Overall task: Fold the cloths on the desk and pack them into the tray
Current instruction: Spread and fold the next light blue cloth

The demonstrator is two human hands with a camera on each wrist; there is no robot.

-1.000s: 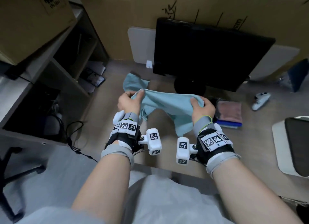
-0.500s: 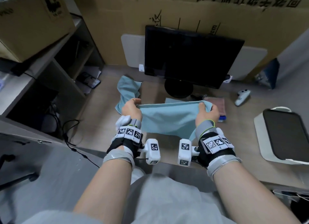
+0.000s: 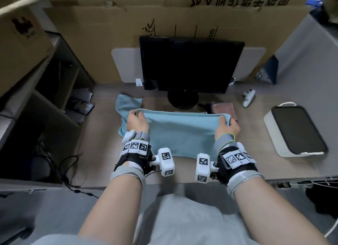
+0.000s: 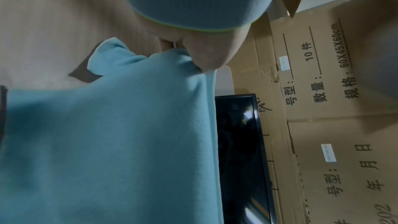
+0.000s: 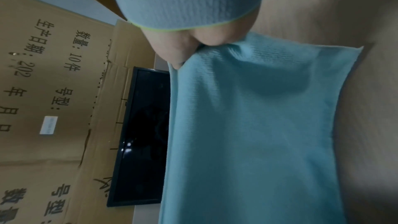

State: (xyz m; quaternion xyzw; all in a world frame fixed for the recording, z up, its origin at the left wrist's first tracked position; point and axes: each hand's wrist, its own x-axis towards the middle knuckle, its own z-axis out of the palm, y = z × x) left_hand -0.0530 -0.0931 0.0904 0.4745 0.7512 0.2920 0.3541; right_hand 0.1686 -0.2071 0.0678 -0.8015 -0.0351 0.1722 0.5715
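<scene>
The table (image 3: 102, 135) carries everything here, with the dark-lined tray (image 3: 270, 127) at its right edge holding no cloth yet. Stretched flat between both hands in front of the monitor (image 3: 190, 65) is the blue cloth (image 3: 181, 133), doubled over so that its far edge is a fold and its near edge lies on the table.

The left hand (image 3: 136, 123) pinches the far left corner, its fingers (image 4: 206, 55) curled round the fold; the right hand (image 3: 226, 127) grips the far right corner the same way, thumb on top. In both wrist views the fabric hangs limp from the pinch and sags into soft creases, so I judge it light, floppy and not at all fragile (a soft knit, probably grippy rather than slick). It will not hold a shape by itself, so corners and folded edges are the places to take hold, both layers caught together, with the cloth kept taut to stop it bunching.

Counted: one tray, and three cloths that I can see, namely the blue one in hand, a second blue cloth (image 3: 128, 103) lying crumpled beyond the left hand, and a pink cloth (image 3: 224, 109) already folded near the monitor's foot, which seems to sit on something darker that I cannot make out.
</scene>
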